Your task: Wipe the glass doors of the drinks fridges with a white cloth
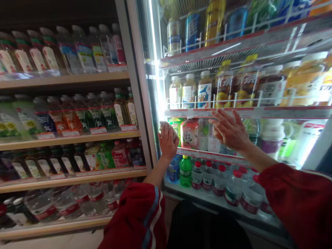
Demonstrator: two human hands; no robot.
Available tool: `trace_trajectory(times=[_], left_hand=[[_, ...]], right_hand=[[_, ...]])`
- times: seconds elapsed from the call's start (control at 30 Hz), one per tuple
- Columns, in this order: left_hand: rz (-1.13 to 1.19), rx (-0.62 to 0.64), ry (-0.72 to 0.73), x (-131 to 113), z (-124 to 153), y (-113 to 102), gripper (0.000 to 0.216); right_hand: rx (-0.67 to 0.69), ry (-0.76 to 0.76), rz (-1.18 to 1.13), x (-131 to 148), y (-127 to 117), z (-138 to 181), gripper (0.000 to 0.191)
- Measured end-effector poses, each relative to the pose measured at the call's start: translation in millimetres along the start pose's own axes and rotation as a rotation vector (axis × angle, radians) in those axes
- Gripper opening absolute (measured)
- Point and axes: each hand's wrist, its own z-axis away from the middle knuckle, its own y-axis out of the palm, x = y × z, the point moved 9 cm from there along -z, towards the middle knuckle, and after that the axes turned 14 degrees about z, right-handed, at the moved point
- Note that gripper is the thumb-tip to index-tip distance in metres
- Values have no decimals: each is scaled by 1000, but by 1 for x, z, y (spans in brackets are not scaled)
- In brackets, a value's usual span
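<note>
Grip pink-labelled drink bottle (pixel 189 134) on middle cooler shelf (pixel 207 154) at mid-body, likely full, heavy, slick plastic; left hand (pixel 168 140) fingers curled, hold unclear; right hand (pixel 229 130) fingers spread, empty

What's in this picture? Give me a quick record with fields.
Place: drinks cooler beside wooden shelves of bottles
Left hand: raised at the cooler's left edge; grip unclear
Right hand: open, fingers spread, before a pink-labelled bottle
Below hands: green bottle, red-capped bottles
Sleeves: red
</note>
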Motion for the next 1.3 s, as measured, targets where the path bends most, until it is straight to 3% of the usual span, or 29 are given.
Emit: trace_trajectory(times=[0.13, 0.23, 0.43, 0.53, 0.73, 0.8, 0.93, 1.0, 1.07, 1.23, 1.3], left_hand=[[13, -168, -154, 29, -3, -16, 52], [22, -242, -196, 30, -6, -19, 51], [53, -31, 95, -28, -9, 6, 49], [60, 31, 229, -39, -11, 7, 48], [60, -201, 7, -3, -33, -20, 50], [58, -186, 43, -14, -37, -16, 49], [100, -13, 258, -59, -35, 6, 48], [105, 34, 317, -70, -33, 11, 47], [88, 16, 286, -64, -36, 7, 47], [64, -177, 8, -16, -49, -16, 49], [71, -187, -14, -15, -52, -15, 49]], right_hand=[[10, 11, -34, -1, 3, 1, 31], [-25, -10, -3, 0, -1, 0, 31], [-17, 0, -21, 0, -2, -1, 30], [-21, 0, -16, 0, -3, -1, 30], [-4, 7, -43, 0, -2, -1, 30], [-6, 6, -33, 0, -2, -1, 30], [-30, 11, -32, 0, -4, -1, 29], [-30, 16, -37, -1, -4, -1, 29], [-8, 23, -47, -1, -1, -1, 30], [19, 42, -75, -3, 2, 0, 31], [-17, 31, -63, -2, -2, -2, 29]])
